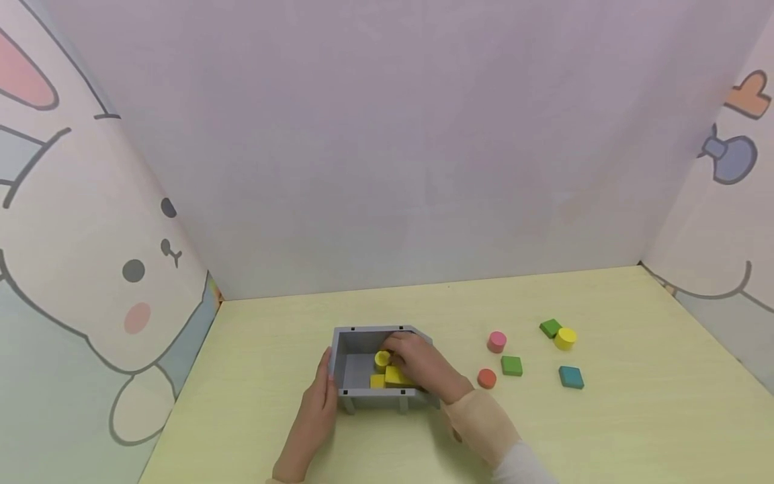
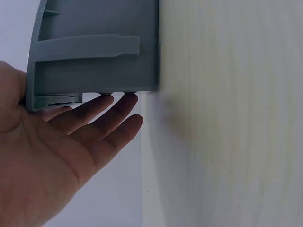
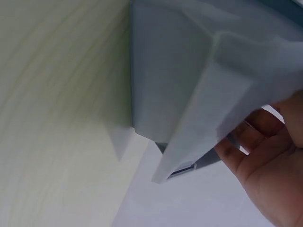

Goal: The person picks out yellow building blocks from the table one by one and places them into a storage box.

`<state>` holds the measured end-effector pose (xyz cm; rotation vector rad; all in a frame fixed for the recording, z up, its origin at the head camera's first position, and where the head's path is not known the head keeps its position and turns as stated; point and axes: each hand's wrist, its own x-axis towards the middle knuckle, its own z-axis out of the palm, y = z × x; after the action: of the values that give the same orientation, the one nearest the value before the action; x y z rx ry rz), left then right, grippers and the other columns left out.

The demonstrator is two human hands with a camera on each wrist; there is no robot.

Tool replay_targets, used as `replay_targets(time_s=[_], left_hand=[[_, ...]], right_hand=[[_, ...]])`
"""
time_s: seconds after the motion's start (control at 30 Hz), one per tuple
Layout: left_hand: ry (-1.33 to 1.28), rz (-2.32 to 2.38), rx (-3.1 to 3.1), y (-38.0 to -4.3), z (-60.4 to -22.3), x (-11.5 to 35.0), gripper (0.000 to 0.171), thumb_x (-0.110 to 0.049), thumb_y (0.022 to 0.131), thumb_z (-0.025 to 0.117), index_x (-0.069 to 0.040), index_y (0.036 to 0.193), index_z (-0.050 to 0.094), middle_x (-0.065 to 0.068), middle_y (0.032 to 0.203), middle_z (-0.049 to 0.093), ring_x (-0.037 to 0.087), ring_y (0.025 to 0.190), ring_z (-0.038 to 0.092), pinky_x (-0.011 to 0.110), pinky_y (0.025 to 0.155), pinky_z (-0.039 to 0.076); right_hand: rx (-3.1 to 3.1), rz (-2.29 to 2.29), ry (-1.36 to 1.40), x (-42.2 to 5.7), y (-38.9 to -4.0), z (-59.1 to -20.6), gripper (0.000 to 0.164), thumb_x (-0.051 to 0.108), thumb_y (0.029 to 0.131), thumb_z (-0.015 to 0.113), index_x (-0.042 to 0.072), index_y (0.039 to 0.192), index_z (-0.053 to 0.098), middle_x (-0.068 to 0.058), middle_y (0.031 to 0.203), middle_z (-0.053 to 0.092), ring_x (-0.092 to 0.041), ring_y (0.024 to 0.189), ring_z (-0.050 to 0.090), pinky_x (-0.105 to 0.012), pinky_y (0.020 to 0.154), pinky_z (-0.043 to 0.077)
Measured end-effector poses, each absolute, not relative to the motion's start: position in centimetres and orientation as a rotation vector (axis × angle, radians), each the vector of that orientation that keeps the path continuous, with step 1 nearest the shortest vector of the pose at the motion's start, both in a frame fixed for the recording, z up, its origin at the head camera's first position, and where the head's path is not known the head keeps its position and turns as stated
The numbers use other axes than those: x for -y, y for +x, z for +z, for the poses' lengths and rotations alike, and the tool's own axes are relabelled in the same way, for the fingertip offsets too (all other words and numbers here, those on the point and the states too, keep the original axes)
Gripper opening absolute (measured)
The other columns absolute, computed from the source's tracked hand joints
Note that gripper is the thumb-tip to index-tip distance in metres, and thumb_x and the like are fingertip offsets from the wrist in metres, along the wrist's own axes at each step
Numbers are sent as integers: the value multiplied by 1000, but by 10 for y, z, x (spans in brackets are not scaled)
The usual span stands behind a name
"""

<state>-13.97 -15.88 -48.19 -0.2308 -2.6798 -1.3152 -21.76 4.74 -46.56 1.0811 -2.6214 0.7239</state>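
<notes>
A grey open-topped bin point(image 1: 376, 402) stands on the table, with several yellow pieces inside. Among these are a yellow cylinder point(image 1: 382, 361), a small yellow block point(image 1: 377, 382) and a larger yellow block point(image 1: 399, 378). My left hand point(image 1: 318, 401) rests along the bin's left side, its fingers extended against the wall; the left wrist view shows the fingertips point(image 2: 129, 97) at the bin's edge. Over the bin's right side, my right hand point(image 1: 417, 359) reaches in with bent fingers close to the cylinder. Its fingertips are hidden, and I cannot tell whether they grip a piece.
Right of the bin lie a pink cylinder point(image 1: 497, 341), a red disc point(image 1: 486, 378), two green blocks point(image 1: 511, 366), a yellow cylinder point(image 1: 565, 339) and a blue block point(image 1: 571, 377). A pale curtain point(image 1: 423, 168) hangs behind the table, with printed cartoon panels on both sides.
</notes>
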Motion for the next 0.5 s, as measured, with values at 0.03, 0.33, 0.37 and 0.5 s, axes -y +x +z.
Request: replay_targets(time_s=[0.03,0.33,0.37,0.5], left_hand=[[-229,-1316,2681,-140,-482,159,48,-8,99,31,-3,144,18,27,144,29,36,129,29,57,103,31],[-214,-1330,2697,-139,-480,158,48,-9,99,31,-3,144,17,25,146,27,35,130,27,57,104,30],[-213,-1332,2697,-139,-480,158,48,-9,99,31,-3,144,17,25,146,27,35,130,27,57,104,30],[-214,-1331,2696,-139,-479,158,48,-9,99,31,-3,144,17,26,145,28,36,129,28,57,104,30]], right_hand=[[2605,714,1079,-48,-217,-466,15,0,81,61,8,92,68,-2,88,68,-16,84,59,-35,76,55],[2563,691,1060,-58,-213,-463,17,1,78,65,7,93,68,-3,89,68,-16,85,59,-34,74,56],[2566,688,1061,-59,-213,-463,16,2,79,65,7,94,68,-3,90,68,-16,85,59,-34,74,56],[2578,701,1058,-63,-212,-462,16,6,79,67,8,95,67,-3,91,68,-15,85,59,-34,75,56]])
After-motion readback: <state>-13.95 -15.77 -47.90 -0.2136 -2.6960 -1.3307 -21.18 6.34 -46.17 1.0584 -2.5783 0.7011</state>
